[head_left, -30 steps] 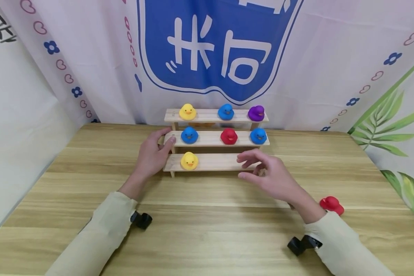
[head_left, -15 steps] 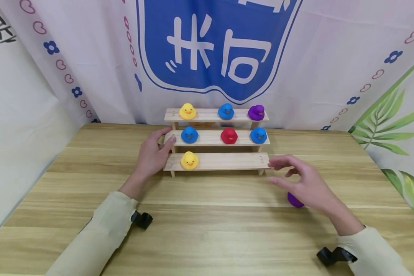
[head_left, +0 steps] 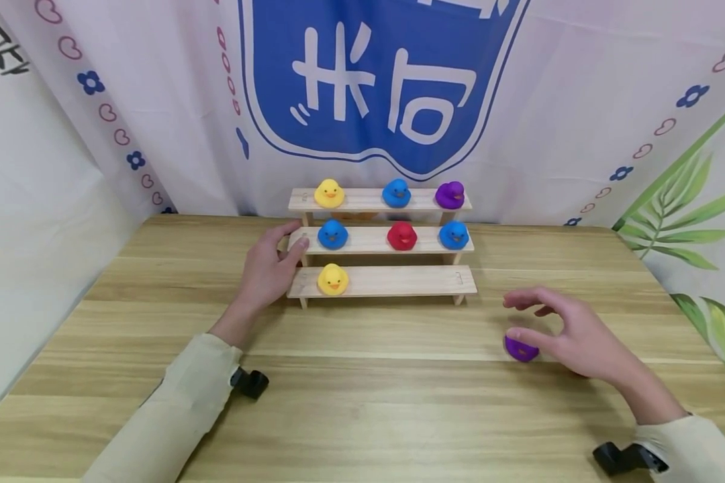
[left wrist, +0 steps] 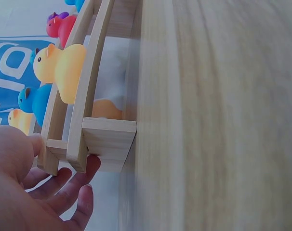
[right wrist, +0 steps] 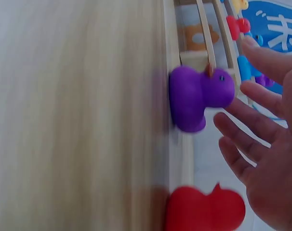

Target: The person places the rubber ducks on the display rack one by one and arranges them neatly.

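Observation:
My left hand [head_left: 270, 267] grips the left end of a three-step wooden display stand [head_left: 399, 285], its thumb on the middle step and its fingers around the end. My right hand [head_left: 583, 335] hovers over a purple rubber duck [head_left: 521, 349] on the table, fingers spread and slightly bent, holding nothing. In the right wrist view the purple duck [right wrist: 187, 98] stands upright beside the fingers. A red rubber duck [right wrist: 204, 210] is nearer that camera, mostly hidden under the right hand in the head view. One yellow duck [head_left: 333, 280] sits on the lowest step.
The middle step bears two blue ducks, one at the left [head_left: 333, 235], and a red duck [head_left: 402, 237]. On the top step are a yellow duck [head_left: 329, 193], a blue duck [head_left: 396, 193] and a purple duck [head_left: 450, 195]. A printed curtain [head_left: 193, 100] hangs behind the wooden table [head_left: 362, 416].
My right hand has moved from the lowest step's right end, right and toward me, to above the purple duck, which has come into sight. The left hand has stayed on the stand.

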The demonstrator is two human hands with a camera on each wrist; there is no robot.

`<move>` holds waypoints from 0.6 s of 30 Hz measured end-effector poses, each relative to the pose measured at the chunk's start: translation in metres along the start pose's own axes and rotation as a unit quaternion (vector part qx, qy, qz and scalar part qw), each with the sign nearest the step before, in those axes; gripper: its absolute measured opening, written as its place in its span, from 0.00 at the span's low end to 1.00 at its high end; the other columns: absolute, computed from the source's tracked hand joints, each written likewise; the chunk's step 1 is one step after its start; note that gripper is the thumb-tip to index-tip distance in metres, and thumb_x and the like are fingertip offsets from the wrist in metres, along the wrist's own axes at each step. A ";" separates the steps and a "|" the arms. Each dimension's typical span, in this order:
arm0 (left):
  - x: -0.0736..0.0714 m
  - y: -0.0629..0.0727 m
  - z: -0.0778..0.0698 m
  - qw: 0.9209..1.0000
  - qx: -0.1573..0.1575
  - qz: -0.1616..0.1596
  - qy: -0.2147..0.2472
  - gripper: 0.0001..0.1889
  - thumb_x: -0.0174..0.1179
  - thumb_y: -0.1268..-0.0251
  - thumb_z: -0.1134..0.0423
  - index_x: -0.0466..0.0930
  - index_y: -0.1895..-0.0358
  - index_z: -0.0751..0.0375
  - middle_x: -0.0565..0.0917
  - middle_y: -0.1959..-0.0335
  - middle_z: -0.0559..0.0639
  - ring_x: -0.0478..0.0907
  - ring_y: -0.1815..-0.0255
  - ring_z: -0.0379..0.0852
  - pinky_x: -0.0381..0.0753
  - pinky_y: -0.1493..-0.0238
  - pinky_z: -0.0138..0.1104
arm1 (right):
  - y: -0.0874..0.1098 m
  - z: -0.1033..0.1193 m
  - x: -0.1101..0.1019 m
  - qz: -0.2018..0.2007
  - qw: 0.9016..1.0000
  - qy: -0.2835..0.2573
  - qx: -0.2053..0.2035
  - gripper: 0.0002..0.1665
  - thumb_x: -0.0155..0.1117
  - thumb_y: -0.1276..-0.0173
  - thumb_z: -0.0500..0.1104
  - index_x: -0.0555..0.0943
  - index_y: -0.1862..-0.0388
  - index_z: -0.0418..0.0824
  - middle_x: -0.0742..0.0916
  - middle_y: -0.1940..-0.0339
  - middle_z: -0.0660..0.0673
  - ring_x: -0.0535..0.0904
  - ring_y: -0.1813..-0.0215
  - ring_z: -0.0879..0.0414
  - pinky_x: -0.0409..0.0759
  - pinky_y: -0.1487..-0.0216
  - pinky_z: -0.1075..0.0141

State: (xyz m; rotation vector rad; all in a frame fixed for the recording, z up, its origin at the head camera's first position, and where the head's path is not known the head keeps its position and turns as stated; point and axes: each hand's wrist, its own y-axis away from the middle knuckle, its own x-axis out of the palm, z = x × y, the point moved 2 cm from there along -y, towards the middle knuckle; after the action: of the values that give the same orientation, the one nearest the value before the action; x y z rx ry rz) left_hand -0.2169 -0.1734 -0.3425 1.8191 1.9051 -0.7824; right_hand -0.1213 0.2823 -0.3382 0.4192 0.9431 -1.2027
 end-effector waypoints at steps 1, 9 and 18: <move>0.000 0.000 0.000 1.000 0.001 0.000 0.000 0.29 0.51 0.14 0.48 0.66 0.19 0.55 0.71 0.21 0.61 0.84 0.63 0.51 0.81 0.64 0.35 | 0.002 -0.002 -0.001 0.009 1.000 0.002 0.005 0.24 0.77 0.30 0.47 0.84 0.36 0.48 0.90 0.41 0.52 0.81 0.42 0.66 0.77 0.42 0.72; 0.000 0.001 -0.001 1.000 -0.002 0.001 0.001 0.29 0.52 0.14 0.48 0.67 0.19 0.56 0.71 0.21 0.61 0.84 0.63 0.52 0.81 0.64 0.34 | 0.010 -0.015 -0.009 0.067 0.997 0.009 0.023 0.28 0.80 0.33 0.52 0.85 0.36 0.53 0.90 0.40 0.56 0.82 0.41 0.67 0.80 0.42 0.67; -0.001 0.001 -0.001 1.000 0.000 0.001 0.000 0.30 0.51 0.14 0.48 0.66 0.19 0.56 0.71 0.21 0.62 0.83 0.62 0.51 0.80 0.62 0.35 | 0.010 -0.023 -0.007 0.101 0.995 0.000 0.018 0.27 0.84 0.42 0.57 0.88 0.43 0.63 0.90 0.41 0.60 0.81 0.40 0.72 0.80 0.43 0.70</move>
State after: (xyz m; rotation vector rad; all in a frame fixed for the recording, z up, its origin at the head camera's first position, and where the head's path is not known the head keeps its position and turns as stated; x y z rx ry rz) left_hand -0.2157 -0.1735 -0.3409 1.8198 1.9033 -0.7814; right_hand -0.1218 0.3065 -0.3474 0.5312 0.8578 -1.0370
